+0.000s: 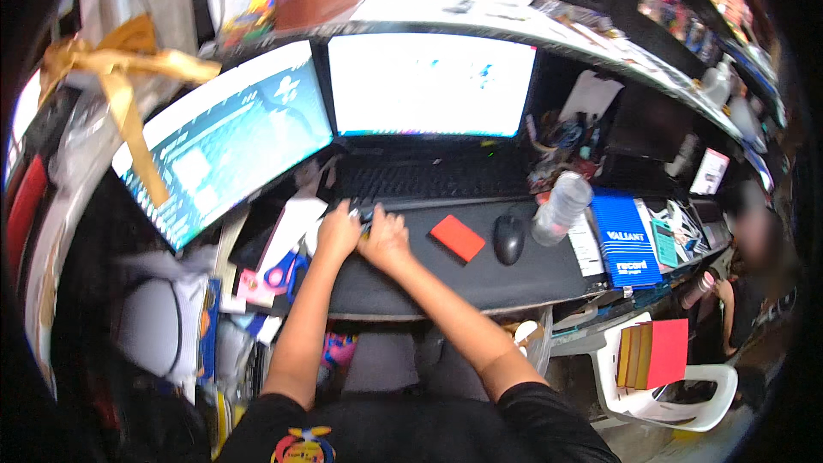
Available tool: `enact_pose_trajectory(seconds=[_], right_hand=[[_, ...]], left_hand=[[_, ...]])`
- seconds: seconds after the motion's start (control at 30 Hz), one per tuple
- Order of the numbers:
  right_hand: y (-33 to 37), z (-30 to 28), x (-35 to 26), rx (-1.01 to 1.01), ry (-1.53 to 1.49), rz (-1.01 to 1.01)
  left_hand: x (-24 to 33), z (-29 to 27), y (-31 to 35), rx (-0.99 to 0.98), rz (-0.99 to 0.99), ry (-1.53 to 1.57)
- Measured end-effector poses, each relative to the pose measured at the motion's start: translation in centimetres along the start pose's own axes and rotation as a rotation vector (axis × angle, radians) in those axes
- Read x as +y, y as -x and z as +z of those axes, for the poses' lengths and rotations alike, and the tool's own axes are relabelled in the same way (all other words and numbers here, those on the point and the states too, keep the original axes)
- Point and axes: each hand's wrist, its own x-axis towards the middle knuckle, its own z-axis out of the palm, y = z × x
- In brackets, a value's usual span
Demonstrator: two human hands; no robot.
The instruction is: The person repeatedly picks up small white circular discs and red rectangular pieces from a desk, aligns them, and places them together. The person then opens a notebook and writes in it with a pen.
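**Small dark thing between two sets of fingertips, just off the keyboard's near edge**

With the keyboard (429,178) as landmark, the small dark thing (366,216) is just on the person's side of its front edge, toward its left end. It sits in the narrow gap between the left hand (339,233) and the right hand (385,242): rightward from the left fingertips, leftward from the right. Neither hand is clearly nearer; both reach it. Its long axis seems to run roughly along the keyboard's front edge, though blur and fingers hide too much to be sure.

The fingers of both hands are curled and bunched rather than spread, and appear to touch the thing. I cannot tell whether both pinch it, or one holds while the other only steadies it.

A red box (458,238) lies on the black mat (403,283) in front of the keyboard's middle, its long axis slanting nearer the person toward the right. The right hand is the closer one to it, well clear of touching. The mouse (509,239) is in front of the keyboard's right end.
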Motion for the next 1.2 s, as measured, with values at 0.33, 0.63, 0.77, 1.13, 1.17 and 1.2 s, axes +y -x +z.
enact_pose_trajectory(seconds=[0.33,0.63,0.77,1.13,1.17,1.2], right_hand=[[-1.4,0.1,0.4,-0.07,-0.323,0.33],[-0.1,0.2,-1.0,0.008,-0.419,0.385],[1.8,-0.4,-2.1,0.014,-0.343,0.309],[3.5,-2.6,-1.5,-0.063,-0.459,0.338],[3.9,-2.8,-1.4,-0.068,-0.453,0.32],[4.5,-3.0,-1.4,-0.031,-0.41,0.3]], left_hand=[[0.4,0.8,-1.1,-0.142,-0.048,0.07],[-0.7,1.0,-1.4,-0.205,-0.047,0.138],[-1.2,0.8,-1.1,-0.266,0.001,0.166],[-1.5,0.0,1.0,-0.499,-0.231,0.609],[-1.7,0.1,1.3,-0.486,-0.204,0.592],[-1.8,0.2,1.6,-0.465,-0.172,0.567]])
